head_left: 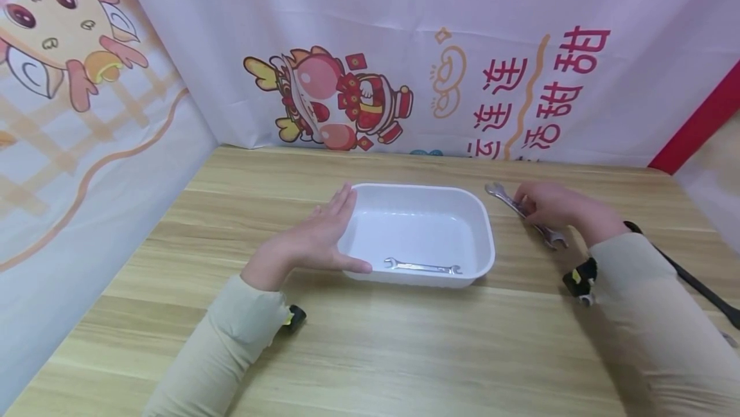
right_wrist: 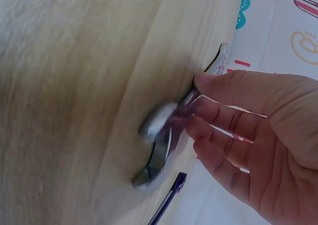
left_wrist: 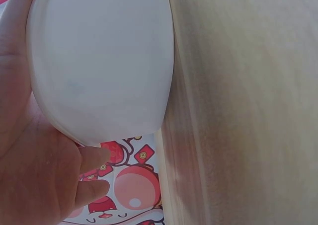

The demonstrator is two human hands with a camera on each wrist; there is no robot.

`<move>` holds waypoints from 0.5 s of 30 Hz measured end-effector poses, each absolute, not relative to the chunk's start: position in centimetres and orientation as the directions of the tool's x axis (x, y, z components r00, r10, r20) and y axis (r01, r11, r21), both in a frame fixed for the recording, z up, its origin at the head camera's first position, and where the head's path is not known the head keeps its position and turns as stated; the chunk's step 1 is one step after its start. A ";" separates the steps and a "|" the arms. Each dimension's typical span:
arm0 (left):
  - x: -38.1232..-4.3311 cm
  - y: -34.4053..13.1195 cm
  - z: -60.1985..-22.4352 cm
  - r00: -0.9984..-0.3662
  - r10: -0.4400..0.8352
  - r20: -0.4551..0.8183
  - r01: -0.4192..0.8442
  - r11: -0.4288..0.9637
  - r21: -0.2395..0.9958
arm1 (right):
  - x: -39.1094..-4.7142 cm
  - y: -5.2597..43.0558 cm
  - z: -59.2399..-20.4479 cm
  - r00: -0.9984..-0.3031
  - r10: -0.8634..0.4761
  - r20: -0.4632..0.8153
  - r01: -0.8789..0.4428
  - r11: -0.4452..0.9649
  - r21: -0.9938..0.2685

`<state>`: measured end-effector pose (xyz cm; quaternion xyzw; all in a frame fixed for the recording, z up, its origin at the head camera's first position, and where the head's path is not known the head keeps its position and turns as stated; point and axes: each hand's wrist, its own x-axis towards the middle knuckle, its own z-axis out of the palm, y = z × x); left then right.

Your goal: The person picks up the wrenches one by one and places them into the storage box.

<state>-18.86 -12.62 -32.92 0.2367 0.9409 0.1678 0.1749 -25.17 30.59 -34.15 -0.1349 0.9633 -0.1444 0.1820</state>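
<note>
A white plastic tray [head_left: 482, 237] stands on the table with a small double open-end wrench [head_left: 422, 267] inside, along its near wall. My left hand [head_left: 315, 237] rests against the tray's left end, fingers straight at the far corner and thumb on the near rim. The left wrist view shows the palm close to the tray's outer wall [left_wrist: 104, 66]. Right of the tray, my right hand [head_left: 552, 205] pinches a larger silver wrench [head_left: 503, 195] between thumb and fingertips. In the right wrist view, a second, blurred metal end [right_wrist: 160, 121] overlaps this wrench [right_wrist: 155, 163]; whether it is another wrench is unclear.
A long black tool [head_left: 694, 285] lies at the right table edge, partly hidden by the right sleeve. A dark slim tip [right_wrist: 176, 183] appears below the wrench in the right wrist view. Printed cloth [head_left: 370, 12] hangs behind and left of the wooden table [head_left: 405, 353].
</note>
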 end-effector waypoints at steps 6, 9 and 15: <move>-18.9 -12.7 -33.0 -0.827 0.502 -0.251 0.385 0.833 0.398 | -25.2 30.5 -34.3 -0.887 -0.328 -0.324 -0.213 0.915 -0.344; -18.9 -12.6 -33.0 -0.827 0.502 -0.252 0.384 0.833 0.399 | -25.2 30.5 -34.3 -0.889 -0.326 -0.321 -0.213 0.916 -0.341; -18.8 -12.7 -32.9 -0.829 0.502 -0.248 0.382 0.831 0.405 | -25.0 30.1 -34.4 -0.891 -0.330 -0.310 -0.218 0.913 -0.345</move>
